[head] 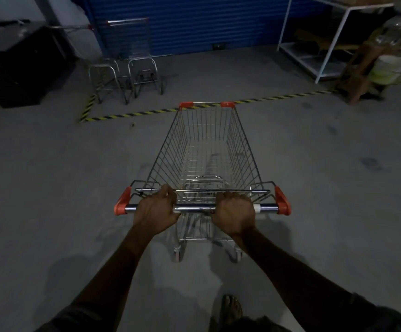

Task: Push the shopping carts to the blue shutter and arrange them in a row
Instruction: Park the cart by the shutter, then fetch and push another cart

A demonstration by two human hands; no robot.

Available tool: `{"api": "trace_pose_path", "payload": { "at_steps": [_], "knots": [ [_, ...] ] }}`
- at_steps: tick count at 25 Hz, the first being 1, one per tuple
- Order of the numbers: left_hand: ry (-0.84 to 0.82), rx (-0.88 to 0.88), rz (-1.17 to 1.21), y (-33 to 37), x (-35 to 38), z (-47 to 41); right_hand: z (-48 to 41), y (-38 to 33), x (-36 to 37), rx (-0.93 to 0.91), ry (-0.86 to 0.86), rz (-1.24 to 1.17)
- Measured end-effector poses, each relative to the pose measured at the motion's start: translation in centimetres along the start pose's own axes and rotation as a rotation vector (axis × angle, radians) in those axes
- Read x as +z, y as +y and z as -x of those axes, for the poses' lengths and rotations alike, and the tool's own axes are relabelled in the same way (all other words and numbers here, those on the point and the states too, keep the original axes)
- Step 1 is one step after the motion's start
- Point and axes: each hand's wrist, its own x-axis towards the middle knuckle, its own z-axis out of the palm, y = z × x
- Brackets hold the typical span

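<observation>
A wire shopping cart (206, 144) with orange corner caps stands in front of me, its basket empty. My left hand (155, 208) grips the chrome handle bar (195, 209) left of centre, and my right hand (234, 213) grips it right of centre. The cart's nose points toward the blue shutter (194, 22) at the far wall. Two other carts (127, 58) stand side by side against the shutter's left end.
A yellow-and-black striped line (146, 113) crosses the floor ahead of the cart. A black box (20, 68) sits at the far left. A white metal rack (314, 44) and a wooden stool with a bucket (371, 68) stand at the far right.
</observation>
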Motion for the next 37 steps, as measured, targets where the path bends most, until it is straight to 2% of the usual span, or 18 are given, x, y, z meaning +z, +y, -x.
{"api": "trace_pose_path", "payload": {
  "at_steps": [7, 11, 19, 23, 25, 30, 37],
  "knots": [
    [-0.117, -0.069, -0.037, -1.5, 1.2, -13.0, -12.1, 4.5, 2.9, -0.047, 0.065, -0.056],
    [-0.079, -0.065, -0.044, -2.5, 2.5, -19.3, -18.4, 6.6, 4.0, -0.071, 0.080, -0.090],
    [0.075, -0.073, -0.123, -5.9, 5.3, -32.6, -32.3, 9.3, 6.4, -0.079, 0.043, 0.027],
    [0.108, -0.052, -0.083, -8.1, 6.7, -39.2, -39.0, 11.0, 8.8, -0.081, 0.137, -0.019],
    [0.133, -0.026, -0.047, -9.1, 7.1, -42.4, -42.0, 11.6, 9.0, -0.068, 0.090, -0.079],
    [0.149, 0.020, 0.024, -11.7, 8.4, -50.6, -50.1, 12.5, 8.3, 0.030, 0.042, -0.079],
    [0.091, 0.017, 0.092, -15.0, 11.0, -63.8, -62.9, 15.7, 10.3, 0.019, 0.044, -0.132]
  ]
}}
